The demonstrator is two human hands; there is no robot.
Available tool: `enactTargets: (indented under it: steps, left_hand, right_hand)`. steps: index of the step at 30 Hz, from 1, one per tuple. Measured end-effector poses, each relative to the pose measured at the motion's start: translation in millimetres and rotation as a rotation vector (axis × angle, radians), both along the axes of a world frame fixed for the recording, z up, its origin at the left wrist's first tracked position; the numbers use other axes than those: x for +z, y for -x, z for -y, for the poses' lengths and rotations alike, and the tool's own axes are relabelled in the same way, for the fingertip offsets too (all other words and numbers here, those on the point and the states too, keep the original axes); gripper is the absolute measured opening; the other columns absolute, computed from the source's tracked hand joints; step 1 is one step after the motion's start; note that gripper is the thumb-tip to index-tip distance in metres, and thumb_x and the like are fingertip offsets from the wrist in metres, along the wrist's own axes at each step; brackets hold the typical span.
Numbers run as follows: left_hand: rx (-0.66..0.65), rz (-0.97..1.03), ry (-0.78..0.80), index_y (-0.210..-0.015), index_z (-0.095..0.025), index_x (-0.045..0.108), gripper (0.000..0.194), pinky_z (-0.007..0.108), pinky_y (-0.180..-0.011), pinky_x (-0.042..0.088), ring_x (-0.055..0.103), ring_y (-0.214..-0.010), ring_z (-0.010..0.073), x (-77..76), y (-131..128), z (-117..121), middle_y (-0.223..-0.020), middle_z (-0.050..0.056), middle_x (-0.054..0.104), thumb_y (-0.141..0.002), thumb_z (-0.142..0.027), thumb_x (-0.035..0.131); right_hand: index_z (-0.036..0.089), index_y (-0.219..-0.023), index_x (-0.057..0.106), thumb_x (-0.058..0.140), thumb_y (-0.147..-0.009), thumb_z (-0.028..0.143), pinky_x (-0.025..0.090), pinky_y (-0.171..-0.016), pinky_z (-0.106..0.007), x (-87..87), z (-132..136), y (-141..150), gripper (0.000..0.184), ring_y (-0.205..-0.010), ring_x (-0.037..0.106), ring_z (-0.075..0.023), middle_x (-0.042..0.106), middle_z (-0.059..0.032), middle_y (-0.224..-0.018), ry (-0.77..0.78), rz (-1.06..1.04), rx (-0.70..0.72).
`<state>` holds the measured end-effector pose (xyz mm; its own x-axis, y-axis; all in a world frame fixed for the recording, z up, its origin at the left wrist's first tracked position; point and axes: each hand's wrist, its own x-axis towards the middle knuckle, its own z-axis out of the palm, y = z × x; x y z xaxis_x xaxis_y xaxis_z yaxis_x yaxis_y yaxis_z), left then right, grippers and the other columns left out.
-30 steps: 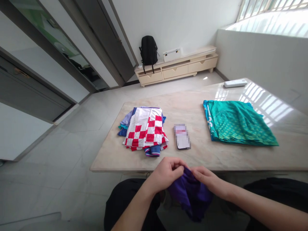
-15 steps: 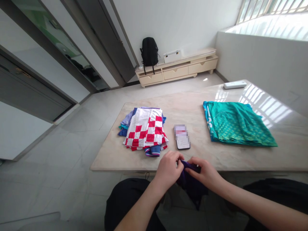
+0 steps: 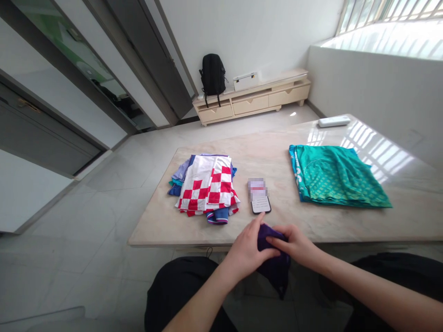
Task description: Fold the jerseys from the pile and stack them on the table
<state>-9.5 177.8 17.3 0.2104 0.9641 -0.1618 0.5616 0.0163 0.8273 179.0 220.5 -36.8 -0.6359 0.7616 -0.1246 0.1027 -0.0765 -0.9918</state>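
Observation:
A dark purple cloth (image 3: 275, 272) hangs down to a point at the table's near edge, between my two hands. Against its left side is my left hand (image 3: 246, 251), thumb laid across the cloth and index finger stretched toward the phone. My right hand (image 3: 294, 242) pinches the upper right part between thumb and fingers. Just beyond, a phone (image 3: 261, 205) lies with its screen lit and partly blurred out. To the left is a stack of folded clothes, topped by a red-and-white checked shirt (image 3: 207, 182). A folded green jersey (image 3: 339, 175) lies on the right.
The marble-look table (image 3: 159, 221) ends just before my knees. A white oblong object (image 3: 334, 121) rests near its far right corner. Against the wall, a low cabinet (image 3: 252, 103) carries a black backpack (image 3: 212, 76) and a white case (image 3: 245, 81).
My left hand has shifted its hold, its index finger now extended and its thumb across the cloth. More of the purple cloth shows above the fingers. The view has moved slightly.

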Motion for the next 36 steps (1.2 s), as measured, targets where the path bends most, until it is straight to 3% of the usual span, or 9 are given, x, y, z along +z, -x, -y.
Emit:
enactTargets:
  steps: [3, 6, 10, 13, 17, 24, 29, 33, 36]
  left_hand:
    - [0.031, 0.122, 0.174, -0.156, -0.023, 0.04, 0.096, 0.04, -0.103, 0.049, 0.063, -0.115, 0.0275, -4.1, 7, 1, -0.129, 0.011, 0.065, -0.073, -0.023, 0.086]
    - [0.046, 0.214, 0.233, -0.147, -0.023, 0.053, 0.085, 0.035, -0.095, 0.051, 0.065, -0.105, 0.0246, -8.3, 12, 4, -0.123, 0.009, 0.068, -0.068, -0.016, 0.086]
    - [0.092, 0.354, 0.325, -0.113, -0.013, 0.072, 0.045, 0.032, -0.086, 0.051, 0.065, -0.097, 0.0239, -22.4, 14, 9, -0.105, 0.007, 0.073, -0.071, -0.025, 0.086]
    - [0.132, 0.443, 0.413, -0.103, -0.009, 0.074, 0.036, 0.03, -0.079, 0.05, 0.064, -0.086, 0.0207, -35.2, 12, 12, -0.093, 0.006, 0.073, -0.079, -0.035, 0.081]
    - [0.084, 0.431, 0.424, -0.099, -0.009, 0.075, 0.035, 0.027, -0.076, 0.048, 0.062, -0.083, 0.0186, -42.7, 6, 13, -0.089, 0.004, 0.072, -0.083, -0.039, 0.078]
    - [0.006, 0.312, 0.372, -0.107, -0.01, 0.075, 0.035, 0.03, -0.081, 0.05, 0.066, -0.088, 0.022, -47.7, 0, 15, -0.097, 0.006, 0.075, -0.086, -0.038, 0.073]
    - [-0.128, 0.303, 0.369, -0.105, -0.011, 0.077, 0.035, 0.031, -0.085, 0.05, 0.066, -0.089, 0.0228, -51.9, -6, 20, -0.098, 0.006, 0.076, -0.088, -0.042, 0.071]
    - [-0.241, 0.222, 0.359, -0.102, -0.014, 0.077, 0.033, 0.029, -0.08, 0.05, 0.067, -0.087, 0.0226, -55.7, -10, 26, -0.094, 0.003, 0.076, -0.089, -0.043, 0.07]
    - [-0.325, 0.128, 0.359, -0.104, -0.017, 0.076, 0.03, 0.027, -0.077, 0.05, 0.068, -0.085, 0.022, -60.9, -11, 30, -0.096, 0.002, 0.077, -0.091, -0.042, 0.067]
  right_hand:
    - [0.014, -0.094, 0.078, 0.07, -0.088, 0.048, 0.05, -0.069, -0.027, 2.5, 1, -4, 0.035, -0.075, 0.064, -0.0175, 0.075, -0.0026, -0.083, 0.07, -0.044, 0.035]
    - [0.015, -0.097, 0.08, 0.075, -0.085, 0.051, 0.051, -0.07, -0.027, 1.9, -1, -7, 0.039, -0.076, 0.066, -0.0174, 0.077, -0.0039, -0.087, 0.16, -0.087, 0.074]
    - [0.015, -0.104, 0.079, 0.075, -0.084, 0.055, 0.054, -0.075, -0.03, 2.1, -6, -9, 0.045, -0.081, 0.069, -0.0197, 0.078, -0.006, -0.093, 0.193, -0.069, 0.051]
    - [0.015, -0.103, 0.076, 0.071, -0.088, 0.052, 0.054, -0.078, -0.031, 5.7, -7, -8, 0.04, -0.088, 0.069, -0.0217, 0.077, -0.0069, -0.096, 0.057, -0.01, 0.062]
    - [0.017, -0.104, 0.072, 0.072, -0.087, 0.042, 0.051, -0.076, -0.03, 5.8, -2, -2, 0.031, -0.086, 0.066, -0.0209, 0.074, -0.0051, -0.094, -0.176, 0.149, 0.068]
    - [0.018, -0.093, 0.068, 0.066, -0.092, 0.038, 0.05, -0.077, -0.03, -1.8, -3, 0, 0.02, -0.083, 0.065, -0.0189, 0.072, -0.0034, -0.087, -0.185, 0.103, -0.019]
    - [0.018, -0.089, 0.07, 0.078, -0.081, 0.049, 0.054, -0.07, -0.029, 14.8, -28, -17, 0.033, -0.076, 0.068, -0.0187, 0.075, -0.0047, -0.083, 0.007, -0.117, -0.229]
    - [0.017, -0.087, 0.073, 0.092, -0.066, 0.042, 0.052, -0.056, -0.026, 31.8, -59, -42, 0.038, -0.062, 0.068, -0.0173, 0.076, -0.0057, -0.074, 0.085, -0.285, -0.611]
    - [0.017, -0.089, 0.072, 0.094, -0.063, 0.038, 0.051, -0.051, -0.024, 40.9, -81, -64, 0.04, -0.056, 0.066, -0.0155, 0.075, -0.0039, -0.07, 0.024, -0.389, -0.846]
